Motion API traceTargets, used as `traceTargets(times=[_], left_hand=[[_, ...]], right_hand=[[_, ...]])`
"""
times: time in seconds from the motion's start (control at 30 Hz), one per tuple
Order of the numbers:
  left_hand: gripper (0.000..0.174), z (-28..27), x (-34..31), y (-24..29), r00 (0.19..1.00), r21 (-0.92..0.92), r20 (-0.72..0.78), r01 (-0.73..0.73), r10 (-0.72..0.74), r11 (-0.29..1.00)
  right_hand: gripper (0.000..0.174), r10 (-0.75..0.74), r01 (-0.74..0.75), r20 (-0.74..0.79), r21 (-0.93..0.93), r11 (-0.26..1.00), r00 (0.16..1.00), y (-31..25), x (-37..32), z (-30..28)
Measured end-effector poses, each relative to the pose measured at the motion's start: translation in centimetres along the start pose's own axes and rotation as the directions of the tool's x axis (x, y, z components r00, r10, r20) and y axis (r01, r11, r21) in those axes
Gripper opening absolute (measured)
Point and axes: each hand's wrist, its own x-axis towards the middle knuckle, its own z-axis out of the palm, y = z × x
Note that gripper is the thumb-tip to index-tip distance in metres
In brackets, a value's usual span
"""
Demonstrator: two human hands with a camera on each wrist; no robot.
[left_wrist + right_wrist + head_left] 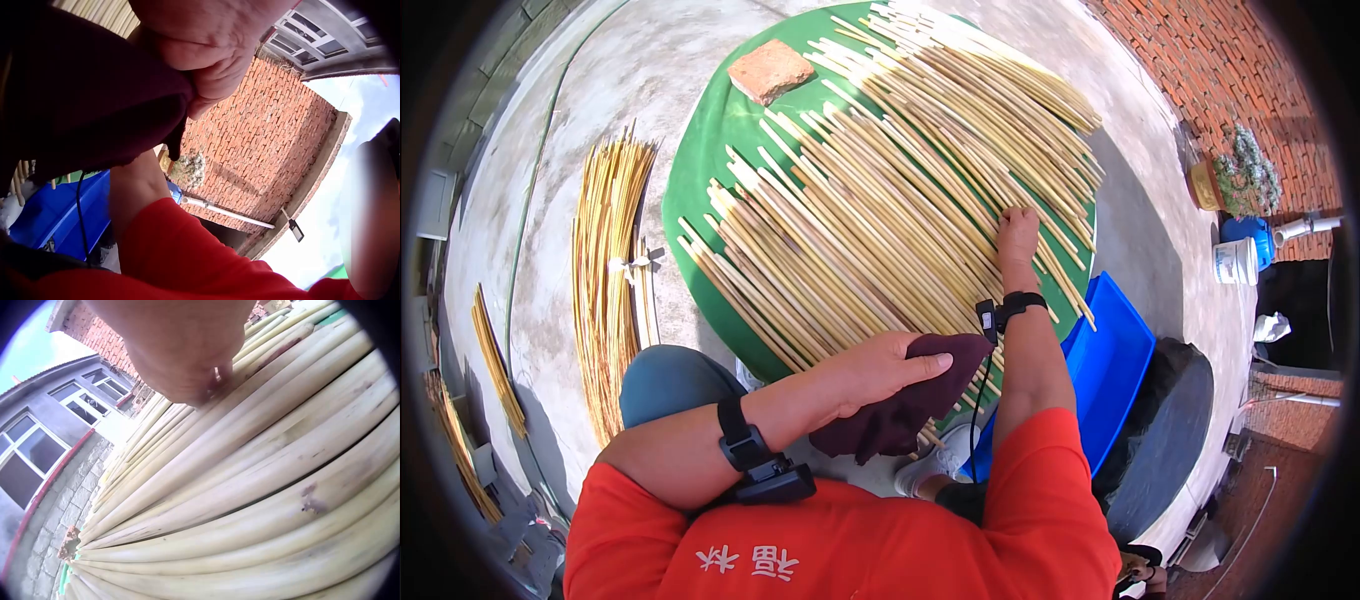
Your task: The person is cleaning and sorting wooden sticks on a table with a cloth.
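Note:
Long pale-yellow plant stalks [840, 230] lie side by side across a round green surface [700, 165]. My left hand [865, 378] grips a dark maroon cloth [890, 415], its thumb lying over the top; the cloth hangs in front of my body. Toward the right edge of the spread, my right hand [1018, 240] has its fingers curled down at the stalks and pinches one. The right wrist view shows those fingertips low among the stalks [250, 444], partly hidden behind the hand itself.
A brick [770, 70] sits at the far left of the green surface. A blue plastic bin [1115, 350] stands close by on the right, with a dark round object [1165, 440] beside it. On the concrete at left lies a tied stalk bundle [608, 270].

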Motion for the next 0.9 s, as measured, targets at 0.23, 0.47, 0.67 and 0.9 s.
traceTargets(times=[0.23,0.47,0.67,0.9], left_hand=[[0.035,-0.3,0.0,0.0,1.0,0.029,0.008,-0.008,0.008,1.0],[0.035,-0.3,-0.3,-0.1,1.0,0.028,0.001,-0.005,0.005,1.0],[0.033,-0.2,-0.5,-0.4,1.0,-0.027,-0.02,-0.005,0.004,1.0],[0.032,0.3,-0.5,-0.6,1.0,-0.025,-0.03,-0.01,0.009,1.0]], right_hand=[[0.007,-0.124,0.124,0.012,-0.073,0.99,0.992,0.4,0.1,-0.2],[0.012,-0.095,0.095,0.001,0.019,0.995,0.995,2.5,-0.4,-2.8],[0.022,0.14,-0.132,0.122,-0.069,0.989,0.983,8.0,-2.4,-5.7],[0.024,0.151,-0.13,0.119,-0.163,0.978,0.981,7.6,-3.0,-4.5]])
